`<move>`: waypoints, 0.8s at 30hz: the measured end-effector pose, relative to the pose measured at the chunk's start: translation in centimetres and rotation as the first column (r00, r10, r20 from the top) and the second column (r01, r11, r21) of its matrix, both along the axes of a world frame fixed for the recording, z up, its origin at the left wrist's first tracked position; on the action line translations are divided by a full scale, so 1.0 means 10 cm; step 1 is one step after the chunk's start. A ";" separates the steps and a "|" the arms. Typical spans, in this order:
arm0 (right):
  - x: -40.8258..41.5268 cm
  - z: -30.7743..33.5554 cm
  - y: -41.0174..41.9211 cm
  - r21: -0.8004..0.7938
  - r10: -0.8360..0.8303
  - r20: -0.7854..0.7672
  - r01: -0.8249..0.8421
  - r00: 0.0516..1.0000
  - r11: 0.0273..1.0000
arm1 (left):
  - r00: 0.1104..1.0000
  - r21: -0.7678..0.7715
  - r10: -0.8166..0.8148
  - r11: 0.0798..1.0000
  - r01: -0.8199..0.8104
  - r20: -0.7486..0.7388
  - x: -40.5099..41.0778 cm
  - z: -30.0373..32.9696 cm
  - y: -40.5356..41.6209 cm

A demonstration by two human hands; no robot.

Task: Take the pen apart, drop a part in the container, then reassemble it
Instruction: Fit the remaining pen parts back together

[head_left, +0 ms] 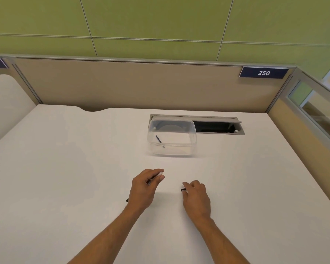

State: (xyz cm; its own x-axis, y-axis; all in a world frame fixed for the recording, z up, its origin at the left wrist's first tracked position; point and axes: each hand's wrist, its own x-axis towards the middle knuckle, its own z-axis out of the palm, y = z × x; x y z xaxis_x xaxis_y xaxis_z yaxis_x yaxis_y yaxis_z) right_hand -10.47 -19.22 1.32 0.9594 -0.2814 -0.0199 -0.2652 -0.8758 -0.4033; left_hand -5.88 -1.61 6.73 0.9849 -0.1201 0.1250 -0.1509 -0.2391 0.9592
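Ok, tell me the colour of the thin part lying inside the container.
Dark, blue-black, in the head view: the refill lies in the clear container.

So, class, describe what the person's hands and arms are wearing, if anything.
Nothing is worn. The left hand and right hand are bare, with no gloves, rings or watch visible. Both forearms are bare to the bottom of the picture; no sleeves show.
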 end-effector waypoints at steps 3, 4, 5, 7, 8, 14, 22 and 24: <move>0.05 -0.04 0.00 -0.092 0.072 -0.034 -0.075 0.997 0.993 | 1.000 0.042 -0.014 0.999 0.014 -0.004 0.01 -0.03 0.03; 0.05 -0.06 0.00 -0.105 0.079 -0.044 -0.083 0.996 0.991 | 1.000 0.045 -0.016 0.999 0.016 -0.008 0.01 -0.03 0.04; 0.04 -0.07 -0.01 -0.114 0.081 -0.051 -0.086 0.995 0.990 | 1.000 0.048 -0.017 0.999 0.017 -0.015 0.01 -0.04 0.05; 0.04 -0.09 -0.01 -0.116 0.074 -0.049 -0.079 0.996 0.990 | 1.000 0.060 -0.017 0.998 0.018 -0.026 0.01 -0.05 0.07; 0.03 -0.08 0.00 -0.086 0.053 -0.038 -0.056 0.998 0.995 | 0.999 0.068 -0.019 0.997 0.022 -0.031 0.02 -0.06 0.07; 0.06 0.11 0.02 0.603 -0.305 -0.069 0.283 0.950 0.746 | 0.994 0.097 -0.063 0.993 0.072 -0.091 0.00 -0.06 0.04; 0.01 0.38 -0.03 0.973 -0.335 -0.050 0.121 0.941 0.196 | 0.986 0.129 -0.093 0.985 0.111 -0.135 0.00 -0.06 -0.03; 0.01 0.42 0.00 0.986 -0.344 -0.034 0.089 0.938 0.145 | 0.985 0.140 -0.107 0.982 0.126 -0.134 0.00 -0.06 -0.04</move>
State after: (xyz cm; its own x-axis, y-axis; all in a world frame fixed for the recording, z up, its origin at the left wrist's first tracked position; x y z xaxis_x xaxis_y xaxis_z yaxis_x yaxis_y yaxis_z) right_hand -10.41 -19.25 5.53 0.8821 -0.3520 -0.3132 -0.1919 0.3387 -0.9211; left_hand -5.91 -1.99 6.12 0.9698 -0.2426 -0.0264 -0.0665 -0.3671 0.9278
